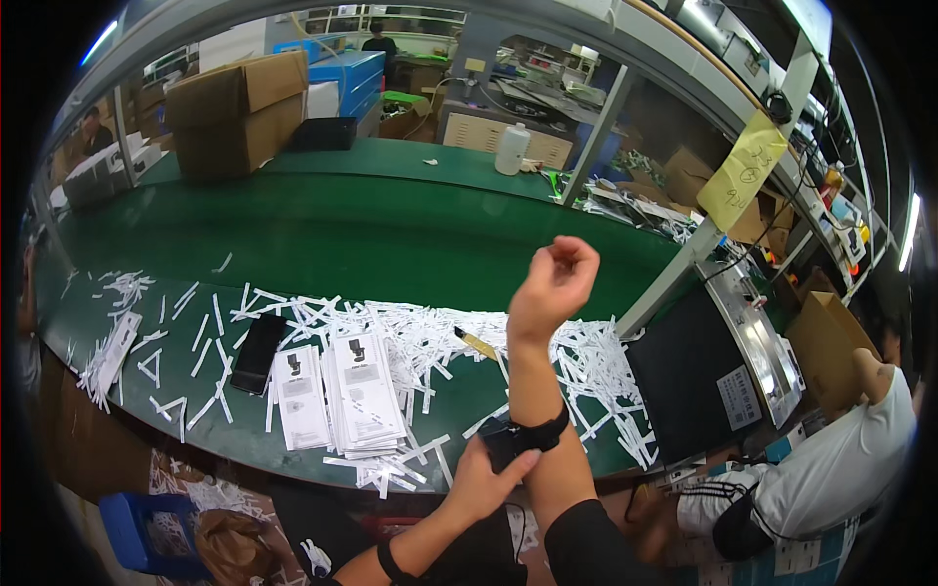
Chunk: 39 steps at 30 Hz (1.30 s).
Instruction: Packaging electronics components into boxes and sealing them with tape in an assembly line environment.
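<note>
My right forearm reaches up over the bench, with my right hand (558, 283) raised and its fingers curled into a loose fist; nothing shows in it. A black strapped device (504, 441) is worn around that forearm below the wrist. My left hand (486, 479) grips the device from the near side, thumb on the forearm. Left of my hands lie a tall stack of printed leaflets (363, 391) and a smaller pile of leaflets (301, 396). A black smartphone (259, 353) rests beside them. Beyond the leaflets, a yellow cutter knife (476, 342) sits among paper strips (440, 337).
A black panelled machine (696, 391) stands at the right end of the green bench (342, 230). A cardboard box (237, 115) and a white bottle (512, 148) are at the back. A person in a white shirt (840, 469) sits at right; a blue stool (142, 532) is lower left.
</note>
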Tool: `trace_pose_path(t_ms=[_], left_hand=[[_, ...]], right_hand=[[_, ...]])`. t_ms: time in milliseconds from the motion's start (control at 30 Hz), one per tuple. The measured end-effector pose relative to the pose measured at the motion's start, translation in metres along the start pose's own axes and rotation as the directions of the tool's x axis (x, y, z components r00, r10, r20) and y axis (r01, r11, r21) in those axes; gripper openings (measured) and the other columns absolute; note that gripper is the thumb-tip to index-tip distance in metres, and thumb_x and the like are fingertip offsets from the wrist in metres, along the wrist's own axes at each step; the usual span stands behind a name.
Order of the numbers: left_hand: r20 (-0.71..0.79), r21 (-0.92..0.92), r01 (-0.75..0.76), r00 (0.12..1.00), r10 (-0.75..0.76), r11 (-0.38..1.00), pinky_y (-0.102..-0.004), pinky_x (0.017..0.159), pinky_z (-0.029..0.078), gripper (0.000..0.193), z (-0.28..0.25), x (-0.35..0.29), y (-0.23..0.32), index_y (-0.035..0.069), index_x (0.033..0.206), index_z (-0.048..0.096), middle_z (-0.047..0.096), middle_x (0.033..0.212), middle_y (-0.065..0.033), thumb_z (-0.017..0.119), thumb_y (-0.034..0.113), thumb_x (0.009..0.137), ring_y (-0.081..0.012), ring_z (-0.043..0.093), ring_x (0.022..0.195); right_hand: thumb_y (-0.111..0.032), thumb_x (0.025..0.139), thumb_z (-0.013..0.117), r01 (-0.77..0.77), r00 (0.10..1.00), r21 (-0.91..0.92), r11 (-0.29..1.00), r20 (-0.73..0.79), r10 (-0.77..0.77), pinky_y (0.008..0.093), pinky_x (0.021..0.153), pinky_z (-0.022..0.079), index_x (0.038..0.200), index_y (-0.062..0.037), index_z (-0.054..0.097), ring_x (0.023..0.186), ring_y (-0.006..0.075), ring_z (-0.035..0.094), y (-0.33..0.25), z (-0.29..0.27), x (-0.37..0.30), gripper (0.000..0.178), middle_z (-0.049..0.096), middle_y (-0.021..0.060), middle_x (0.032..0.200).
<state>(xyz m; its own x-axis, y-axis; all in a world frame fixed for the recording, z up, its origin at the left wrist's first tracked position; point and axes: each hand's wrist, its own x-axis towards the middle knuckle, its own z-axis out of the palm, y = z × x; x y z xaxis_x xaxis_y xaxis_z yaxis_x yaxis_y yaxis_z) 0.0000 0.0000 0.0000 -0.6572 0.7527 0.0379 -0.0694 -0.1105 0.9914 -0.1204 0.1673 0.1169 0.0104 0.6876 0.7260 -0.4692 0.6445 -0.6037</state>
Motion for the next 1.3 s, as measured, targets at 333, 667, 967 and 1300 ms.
trace_pose_path(t_ms=[333, 667, 967, 1300], left_hand=[[0.138, 0.131, -0.097, 0.987, 0.079, 0.987, -0.0323, 0.077, 0.055, 0.056, -0.022, -0.051, -0.013, -0.002, 0.124, 0.054, 0.067, 0.094, -0.0108, 0.083, 0.025, 0.084, -0.0168, 0.067, 0.083], [0.342, 0.050, -0.173, 0.928, 0.145, 0.984, -0.0333, 0.084, 0.057, 0.064, -0.004, -0.079, 0.007, -0.003, 0.146, 0.040, 0.071, 0.102, -0.0125, 0.070, 0.007, 0.091, -0.0243, 0.073, 0.093], [0.315, 0.606, -0.224, 0.949, 0.029, 0.763, -0.0418, 0.094, 0.052, 0.064, -0.065, -0.097, -0.050, 0.009, 0.150, 0.038, 0.062, 0.122, -0.0196, 0.067, 0.015, 0.094, -0.0363, 0.064, 0.108], [0.110, 0.163, -0.289, 0.956, 0.274, 0.943, -0.0394, 0.081, 0.056, 0.029, -0.152, 0.042, 0.093, -0.002, 0.119, 0.065, 0.070, 0.103, -0.0146, 0.061, 0.021, 0.100, -0.0232, 0.070, 0.091]], right_hand=[[-0.011, 0.096, 0.053, -0.626, 0.435, 0.651, -0.428, 0.748, 0.501, 0.0317, 0.069, 0.041, 0.095, -0.0020, 0.057, 0.064, 0.0165, 0.042, -0.049, -0.019, 0.019, 0.010, 0.046, 0.0032, 0.069], [-0.010, 0.096, 0.051, -0.697, 0.397, 0.643, -0.316, 0.714, 0.577, 0.0289, 0.059, 0.036, 0.089, -0.0027, 0.056, 0.055, 0.0140, 0.037, 0.003, -0.011, -0.013, 0.011, 0.042, 0.0012, 0.061], [-0.019, 0.099, 0.054, -0.802, 0.547, 0.218, 0.555, 0.641, 0.539, 0.0265, 0.050, 0.035, 0.084, -0.0043, 0.057, 0.052, 0.0081, 0.039, 0.066, -0.025, -0.054, 0.021, 0.044, -0.0012, 0.060], [-0.017, 0.099, 0.053, -0.826, 0.442, 0.044, 0.562, 0.670, 0.597, 0.0250, 0.048, 0.038, 0.082, -0.0033, 0.060, 0.048, 0.0088, 0.045, 0.114, -0.093, -0.095, 0.023, 0.050, 0.0008, 0.057]])
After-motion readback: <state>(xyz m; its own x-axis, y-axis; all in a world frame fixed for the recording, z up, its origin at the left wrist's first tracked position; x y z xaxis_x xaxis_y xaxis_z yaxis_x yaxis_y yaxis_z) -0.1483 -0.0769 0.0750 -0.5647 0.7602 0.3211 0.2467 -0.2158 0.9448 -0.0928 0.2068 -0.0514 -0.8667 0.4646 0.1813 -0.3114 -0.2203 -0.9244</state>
